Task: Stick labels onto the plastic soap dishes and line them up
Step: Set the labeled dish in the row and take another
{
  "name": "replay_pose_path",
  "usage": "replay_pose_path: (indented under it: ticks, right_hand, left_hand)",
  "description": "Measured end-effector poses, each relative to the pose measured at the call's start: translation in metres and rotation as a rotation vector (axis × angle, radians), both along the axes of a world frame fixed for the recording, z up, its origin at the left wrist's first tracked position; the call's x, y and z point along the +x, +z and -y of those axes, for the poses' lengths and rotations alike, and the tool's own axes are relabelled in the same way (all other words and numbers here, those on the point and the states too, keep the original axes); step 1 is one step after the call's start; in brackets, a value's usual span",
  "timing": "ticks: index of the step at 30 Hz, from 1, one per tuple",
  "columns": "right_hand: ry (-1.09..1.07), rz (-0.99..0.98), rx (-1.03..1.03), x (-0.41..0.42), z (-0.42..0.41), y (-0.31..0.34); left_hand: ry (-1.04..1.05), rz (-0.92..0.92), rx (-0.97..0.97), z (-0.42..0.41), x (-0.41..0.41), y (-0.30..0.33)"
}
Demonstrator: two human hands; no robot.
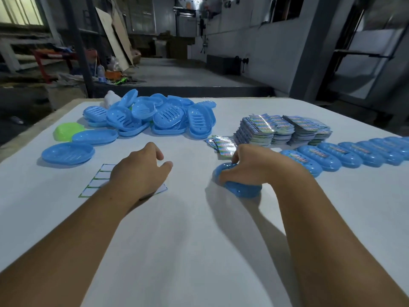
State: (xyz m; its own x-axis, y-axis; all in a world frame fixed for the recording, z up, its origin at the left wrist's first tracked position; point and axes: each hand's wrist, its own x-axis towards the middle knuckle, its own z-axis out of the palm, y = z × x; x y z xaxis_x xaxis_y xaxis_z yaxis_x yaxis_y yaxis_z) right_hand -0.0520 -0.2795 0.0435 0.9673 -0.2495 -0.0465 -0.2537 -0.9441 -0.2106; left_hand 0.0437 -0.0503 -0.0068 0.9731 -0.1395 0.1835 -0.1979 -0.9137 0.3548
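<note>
The right hand (250, 167) grips a blue soap dish (240, 188) turned upside down on the white table (177, 240), fingers curled over its far rim and thumb against its near edge; the left hand (137, 173) holds nothing, its fingers loosely curled above a sheet of backing paper (97, 181) with green-edged blank rectangles, which lies flat on the table partly under that hand; just beyond the right hand lies a small fan of loose printed labels (221, 145), and behind them stand tall stacks of labels (281, 129); to the right, a row of labelled blue dishes (345, 152) runs edge to edge toward the table's right side, each face down with a label across its base; at the far left sits a heap of unlabelled blue dishes (155, 116), with two single blue dishes and a green dish (66, 130) nearer the left edge.
</note>
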Motion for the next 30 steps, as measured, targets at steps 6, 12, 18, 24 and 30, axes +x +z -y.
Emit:
replay_pose_path:
  ticks: [6,12,18,24,30]
  right_hand:
    - [-0.165,0.026,0.004,-0.004,0.021,0.003]
    - [-0.21,0.055,-0.009,0.001,0.031,0.0]
    - [-0.223,0.116,-0.044,0.005,0.036,-0.004]
    - [-0.035,0.237,0.096,0.015,0.015,-0.011]
    - [0.243,0.331,0.227,0.029,-0.022,-0.027]
  left_hand:
    - [-0.004,-0.016,0.014,0.002,0.0,0.0]
    - [-0.007,-0.027,0.005,0.001,0.001,-0.001]
    - [-0.01,-0.051,0.0,0.001,-0.001,0.001]
    - [-0.032,-0.06,-0.014,0.002,-0.006,0.004]
    - [-0.039,-0.048,-0.122,-0.002,-0.004,0.008]
